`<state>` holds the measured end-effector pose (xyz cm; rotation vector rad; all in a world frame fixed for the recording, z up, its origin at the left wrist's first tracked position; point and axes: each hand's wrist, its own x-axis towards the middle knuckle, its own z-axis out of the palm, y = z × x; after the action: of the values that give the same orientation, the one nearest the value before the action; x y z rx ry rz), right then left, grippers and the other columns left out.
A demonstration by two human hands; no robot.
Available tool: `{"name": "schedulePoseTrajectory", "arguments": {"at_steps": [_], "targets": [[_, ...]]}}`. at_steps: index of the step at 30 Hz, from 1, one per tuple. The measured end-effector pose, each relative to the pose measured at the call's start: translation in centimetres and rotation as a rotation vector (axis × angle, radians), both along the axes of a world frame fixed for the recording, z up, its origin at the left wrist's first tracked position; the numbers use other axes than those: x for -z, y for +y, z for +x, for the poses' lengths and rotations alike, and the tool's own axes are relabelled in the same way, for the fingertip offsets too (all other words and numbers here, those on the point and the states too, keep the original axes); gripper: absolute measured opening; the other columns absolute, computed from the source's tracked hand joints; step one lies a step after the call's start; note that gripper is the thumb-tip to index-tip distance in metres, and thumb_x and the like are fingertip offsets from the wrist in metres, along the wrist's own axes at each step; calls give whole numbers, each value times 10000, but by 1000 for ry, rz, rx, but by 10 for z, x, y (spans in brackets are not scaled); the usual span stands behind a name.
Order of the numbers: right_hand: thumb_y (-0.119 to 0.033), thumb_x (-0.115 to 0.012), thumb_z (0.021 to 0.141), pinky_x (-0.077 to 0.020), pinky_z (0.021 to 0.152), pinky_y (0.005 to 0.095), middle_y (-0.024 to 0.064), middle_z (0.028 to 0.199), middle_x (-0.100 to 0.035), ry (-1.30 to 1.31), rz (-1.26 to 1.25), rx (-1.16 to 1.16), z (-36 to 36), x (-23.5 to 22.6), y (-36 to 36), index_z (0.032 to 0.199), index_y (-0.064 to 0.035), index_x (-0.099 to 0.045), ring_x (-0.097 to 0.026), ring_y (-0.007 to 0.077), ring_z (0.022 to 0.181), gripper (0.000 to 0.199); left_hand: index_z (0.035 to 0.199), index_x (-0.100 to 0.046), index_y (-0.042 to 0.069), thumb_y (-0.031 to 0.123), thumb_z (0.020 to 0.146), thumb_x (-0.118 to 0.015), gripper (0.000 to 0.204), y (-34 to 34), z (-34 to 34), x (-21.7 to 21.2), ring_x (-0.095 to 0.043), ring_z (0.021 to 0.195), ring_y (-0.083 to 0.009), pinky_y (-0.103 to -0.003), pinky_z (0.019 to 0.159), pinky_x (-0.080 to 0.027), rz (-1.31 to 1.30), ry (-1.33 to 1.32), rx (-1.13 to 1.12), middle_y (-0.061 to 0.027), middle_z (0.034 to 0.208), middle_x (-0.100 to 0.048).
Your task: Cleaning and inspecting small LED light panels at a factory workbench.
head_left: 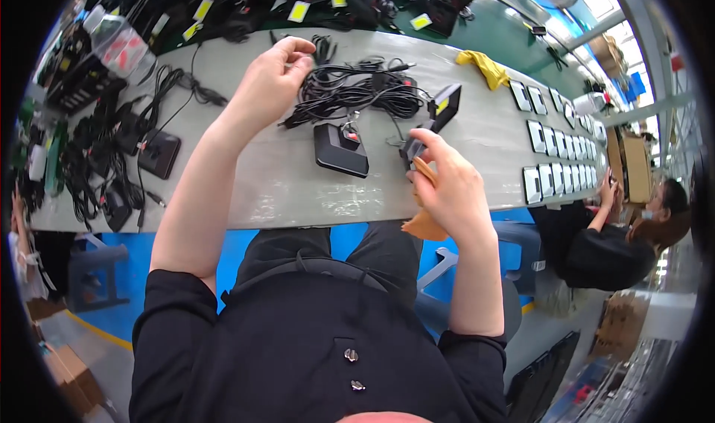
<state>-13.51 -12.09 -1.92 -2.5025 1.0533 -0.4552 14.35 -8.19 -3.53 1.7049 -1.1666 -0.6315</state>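
Note:
My left hand (277, 71) is closed in a pinch at the left end of a bundle of black cables (357, 94); what lies between its fingertips is hidden. My right hand (450, 188) grips an orange-tan cloth (426, 227), part of which sticks up between the fingers. Its fingertips touch a small black device (411, 149). Just beyond them stands a tilted black piece with a yellow label (445, 106). Between my hands a flat black box-shaped device (340, 152) lies on the table, with a small metallic and red piece on its top edge.
More black devices and cables (112, 166) cover the table's left side, by a clear plastic container (123, 47). A yellow cloth (484, 67) lies at the back right. Rows of white-and-black rectangular units (555, 177) fill the right end, where another person (618, 255) sits.

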Motion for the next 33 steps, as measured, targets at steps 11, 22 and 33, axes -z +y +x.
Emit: {"name": "schedulePoseTrajectory", "arguments": {"at_steps": [11,22,33], "targets": [[-169,-659,797,-492,825,397,128,998,-658,255,-238,-72,78,-15,-44,1102,-122,-642,-626,314,951,309,1200,-565,87,218,691,-766,563,75,-68,27,-419,1268,-353,-444,1024,-387,-170,-778,222,-123,1260,-512],[-173,-584,867,-485,853,399,108,1035,-626,442,-319,124,54,-28,-78,1162,-194,-621,-615,299,989,297,1048,-566,74,159,650,-786,463,78,-79,27,-476,1164,-328,-399,960,-436,-210,-665,336,-111,1186,-532],[-141,-589,760,-514,861,370,105,1082,-668,708,-228,30,69,-9,-105,1018,-110,-691,-633,254,1033,279,1007,-491,69,147,648,-792,475,73,-77,26,-439,1249,-416,-432,1014,-402,-66,-607,325,-201,1371,-441]]}}
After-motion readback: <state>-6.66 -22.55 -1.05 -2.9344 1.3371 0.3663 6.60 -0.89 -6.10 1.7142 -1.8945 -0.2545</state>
